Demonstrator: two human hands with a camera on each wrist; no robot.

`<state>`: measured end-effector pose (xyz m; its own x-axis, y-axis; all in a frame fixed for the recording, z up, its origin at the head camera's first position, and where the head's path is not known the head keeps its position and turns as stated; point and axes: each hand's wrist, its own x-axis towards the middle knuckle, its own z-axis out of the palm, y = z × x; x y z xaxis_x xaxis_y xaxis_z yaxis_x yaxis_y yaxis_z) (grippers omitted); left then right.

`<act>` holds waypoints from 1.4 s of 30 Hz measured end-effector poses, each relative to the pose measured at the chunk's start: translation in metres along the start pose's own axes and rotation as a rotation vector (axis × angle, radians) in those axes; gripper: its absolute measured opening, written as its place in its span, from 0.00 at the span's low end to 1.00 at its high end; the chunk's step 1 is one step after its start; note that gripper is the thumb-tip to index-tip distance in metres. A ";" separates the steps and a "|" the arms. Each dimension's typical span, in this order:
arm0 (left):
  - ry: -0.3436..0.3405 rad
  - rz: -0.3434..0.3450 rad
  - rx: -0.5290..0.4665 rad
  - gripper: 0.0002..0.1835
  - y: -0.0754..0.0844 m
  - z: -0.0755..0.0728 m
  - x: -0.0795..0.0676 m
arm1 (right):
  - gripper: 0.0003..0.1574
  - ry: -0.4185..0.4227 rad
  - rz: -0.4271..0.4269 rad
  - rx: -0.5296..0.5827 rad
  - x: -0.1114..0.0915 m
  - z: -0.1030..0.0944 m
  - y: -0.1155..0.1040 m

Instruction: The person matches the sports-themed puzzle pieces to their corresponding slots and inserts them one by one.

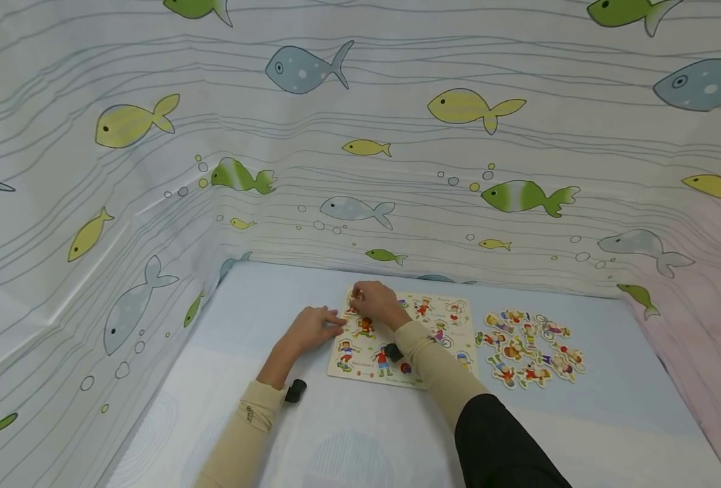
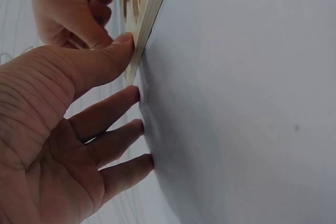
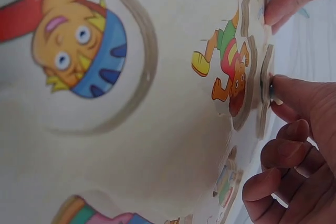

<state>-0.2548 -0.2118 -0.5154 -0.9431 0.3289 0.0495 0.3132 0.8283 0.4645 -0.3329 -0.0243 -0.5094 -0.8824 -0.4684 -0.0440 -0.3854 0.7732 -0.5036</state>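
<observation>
A cream wooden puzzle board [image 1: 467, 332] with shallow recesses and printed sporting children lies on the table. Over its far left corner, my right hand [image 1: 379, 301] pinches a knobbed wooden puzzle piece [image 3: 265, 100] between thumb and finger. That piece stands edge-on in the right wrist view, beside a recess with a running child [image 3: 231, 56]; its picture is hidden. At the board's left edge is my left hand [image 1: 310, 329], its thumb touching the edge. The other left fingers [image 2: 121, 177] spread out with their tips at the tabletop.
Right of the board, several loose puzzle pieces [image 1: 531, 376] lie in a cluster. The pale tabletop [image 1: 348, 434] is bounded behind and at the sides by a fish-print curtain [image 1: 409, 230]. Small black wrist cameras [image 1: 296, 391] sit at both cuffs.
</observation>
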 end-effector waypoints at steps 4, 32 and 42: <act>-0.001 -0.002 -0.003 0.12 0.001 0.000 0.000 | 0.10 0.003 0.004 -0.015 0.001 0.001 0.000; 0.002 0.003 0.010 0.11 -0.001 0.000 0.002 | 0.13 0.033 0.033 -0.066 -0.002 0.002 -0.005; -0.007 -0.008 0.001 0.11 0.000 -0.001 0.002 | 0.18 0.054 0.040 -0.079 -0.012 -0.011 -0.002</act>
<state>-0.2568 -0.2116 -0.5144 -0.9448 0.3254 0.0393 0.3056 0.8314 0.4641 -0.3242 -0.0155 -0.4984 -0.9101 -0.4141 -0.0152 -0.3674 0.8231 -0.4330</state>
